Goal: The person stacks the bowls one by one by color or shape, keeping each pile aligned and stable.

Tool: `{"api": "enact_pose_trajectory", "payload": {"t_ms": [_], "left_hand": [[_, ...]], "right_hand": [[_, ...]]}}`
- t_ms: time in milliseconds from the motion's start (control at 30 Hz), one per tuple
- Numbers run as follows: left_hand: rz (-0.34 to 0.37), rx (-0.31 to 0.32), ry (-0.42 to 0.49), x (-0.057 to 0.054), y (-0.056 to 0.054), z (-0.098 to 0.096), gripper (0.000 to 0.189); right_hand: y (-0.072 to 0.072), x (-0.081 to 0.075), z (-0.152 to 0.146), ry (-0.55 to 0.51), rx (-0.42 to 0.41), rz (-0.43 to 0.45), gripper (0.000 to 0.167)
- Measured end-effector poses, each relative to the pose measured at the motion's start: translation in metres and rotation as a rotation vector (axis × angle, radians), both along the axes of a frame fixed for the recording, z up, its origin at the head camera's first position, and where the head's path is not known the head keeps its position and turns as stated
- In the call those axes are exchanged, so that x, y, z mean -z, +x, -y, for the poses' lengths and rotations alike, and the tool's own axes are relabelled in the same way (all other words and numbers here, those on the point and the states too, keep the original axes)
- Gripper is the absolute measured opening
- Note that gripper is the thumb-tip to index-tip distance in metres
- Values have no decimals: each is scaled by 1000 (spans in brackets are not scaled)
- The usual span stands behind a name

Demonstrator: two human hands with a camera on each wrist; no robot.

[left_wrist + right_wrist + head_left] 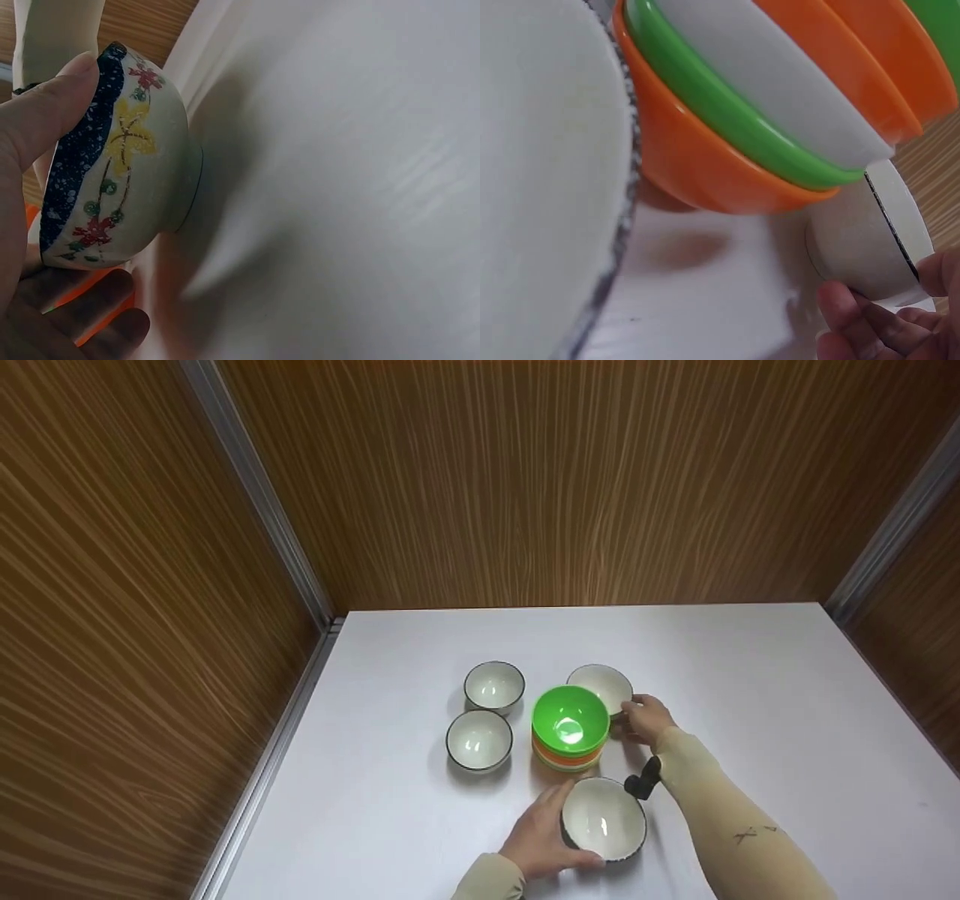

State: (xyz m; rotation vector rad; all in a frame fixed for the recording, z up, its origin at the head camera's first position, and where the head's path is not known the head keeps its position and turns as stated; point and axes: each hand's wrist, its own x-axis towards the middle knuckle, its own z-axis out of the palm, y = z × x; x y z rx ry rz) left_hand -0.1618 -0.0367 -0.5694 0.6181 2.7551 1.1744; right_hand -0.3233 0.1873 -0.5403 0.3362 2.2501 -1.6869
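My left hand [546,834] grips a white ceramic bowl [604,819] at the front, thumb on its near side and fingers round its left. In the left wrist view that bowl [127,165] shows a speckled dark blue band and painted yellow and red flowers. Whether its foot touches the table I cannot tell. My right hand [646,721] pinches the rim of another white bowl [602,684] at the back right; the right wrist view shows thumb and fingers on this dark-rimmed bowl [866,240]. Between the hands stands a stack of coloured bowls [570,721], green on top, with orange, white and green layers [742,97].
Two more white bowls stand left of the stack, a rear bowl [494,687] and a front bowl [479,741], close together. The white table [360,810] meets wood-grain panels [525,487] at the back and sides. A black strap piece [643,780] hangs by the right wrist.
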Motion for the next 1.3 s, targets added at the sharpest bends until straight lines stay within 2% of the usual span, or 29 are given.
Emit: {"api": "enact_pose_trajectory", "payload": {"t_ms": [433,733,900,1000,1133,1300], "left_hand": [[47,2,17,-3,0,-1,112],[45,15,19,-1,-1,0,111],[65,14,38,-2,-1,-1,111],[79,12,48,-2,-2,-1,111],[85,17,50,-1,-2,-1,112],[85,18,43,0,-2,-1,112]], "right_hand": [[11,1,-41,18,-50,6,56],[34,5,-63,86,-91,-29,55],[46,5,-75,100,-93,-42,55],[52,4,-79,144,-105,-61,56],[57,0,-82,277,-129,-137,67],[55,-2,-77,427,-158,-343,100]]}}
